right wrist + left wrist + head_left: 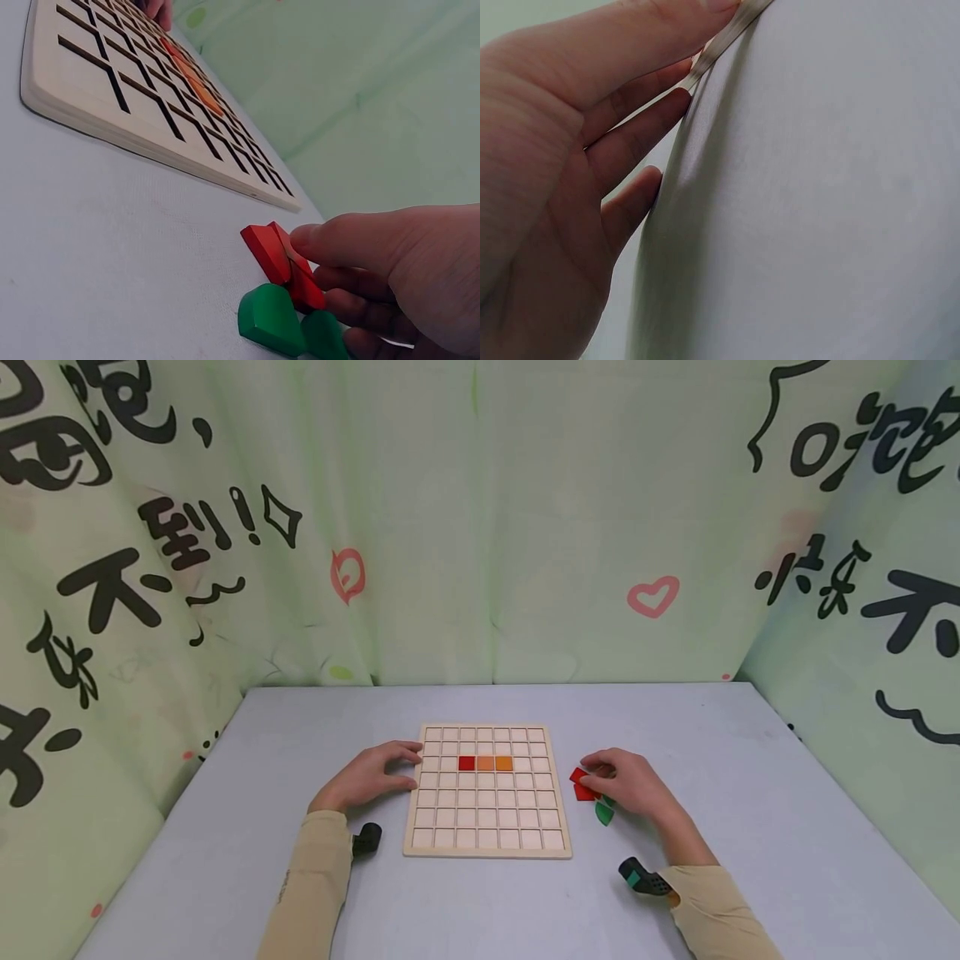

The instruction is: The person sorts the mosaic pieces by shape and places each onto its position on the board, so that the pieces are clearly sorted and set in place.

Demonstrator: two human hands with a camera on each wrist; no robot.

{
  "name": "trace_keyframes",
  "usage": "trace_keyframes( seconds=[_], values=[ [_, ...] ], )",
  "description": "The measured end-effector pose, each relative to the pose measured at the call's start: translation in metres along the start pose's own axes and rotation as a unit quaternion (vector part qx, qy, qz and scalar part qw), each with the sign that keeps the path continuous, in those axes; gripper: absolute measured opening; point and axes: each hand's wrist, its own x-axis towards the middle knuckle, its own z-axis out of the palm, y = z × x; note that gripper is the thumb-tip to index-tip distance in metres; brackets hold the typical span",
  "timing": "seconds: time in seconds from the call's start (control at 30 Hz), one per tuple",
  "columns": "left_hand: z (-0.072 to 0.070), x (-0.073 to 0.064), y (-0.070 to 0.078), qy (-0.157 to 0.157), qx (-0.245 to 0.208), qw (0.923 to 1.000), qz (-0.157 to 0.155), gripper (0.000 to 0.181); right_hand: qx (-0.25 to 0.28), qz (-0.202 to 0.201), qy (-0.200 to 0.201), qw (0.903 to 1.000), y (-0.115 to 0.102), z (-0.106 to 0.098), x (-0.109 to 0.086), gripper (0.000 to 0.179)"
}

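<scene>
A wooden grid board (pixel 487 853) lies on the table between the hands. One row of it holds a red square tile (pixel 467 763), an orange tile (pixel 485 763) and a lighter orange one (pixel 504 763). My left hand (pixel 369 775) touches the board's left edge with thumb and fingertips, fingers mostly straight. To the right of the board, my right hand (pixel 630 783) pinches a red block (pixel 301 286) between thumb and fingers. Against it leans another red block (pixel 262 251). Two green blocks with rounded sides, one (pixel 270 319) nearer and one (pixel 324 334) partly behind the fingers, lie close by.
The white table (pixel 495 910) reaches back to a pale green curtain (pixel 487 527) with black writing and hearts. Curtain also hangs along both sides. Each wrist carries a black camera, one on the left (pixel 367 839) and one on the right (pixel 643 878).
</scene>
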Motion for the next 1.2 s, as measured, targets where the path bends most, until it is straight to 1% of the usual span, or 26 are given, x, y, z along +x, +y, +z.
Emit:
trace_keyframes(
  seconds=[0.2,0.37,0.53,0.77,1.07,1.2],
  values=[
    [0.000,0.000,-0.001,0.002,-0.003,1.0000,0.004,0.035,0.002,-0.004,0.001,1.0000,-0.004,0.003,0.000,0.028],
    [0.000,0.000,0.000,0.002,-0.002,1.0000,0.001,0.035,-0.018,-0.019,0.011,0.9996,-0.006,0.007,0.001,0.028],
    [0.000,0.000,0.000,0.002,-0.003,1.0000,-0.001,0.035,-0.032,-0.021,0.019,0.9991,-0.009,0.010,0.003,0.028],
    [0.000,0.001,-0.001,0.001,-0.003,1.0000,-0.001,0.034,-0.036,-0.017,0.014,0.9991,-0.010,0.009,0.002,0.022],
    [0.001,0.000,-0.002,0.002,-0.005,1.0000,-0.005,0.033,-0.030,-0.027,0.000,0.9992,-0.008,0.008,0.000,0.024],
    [0.001,0.001,-0.002,0.002,-0.005,1.0000,-0.001,0.033,-0.026,-0.027,-0.002,0.9993,-0.008,0.007,-0.001,0.025]
  ],
)
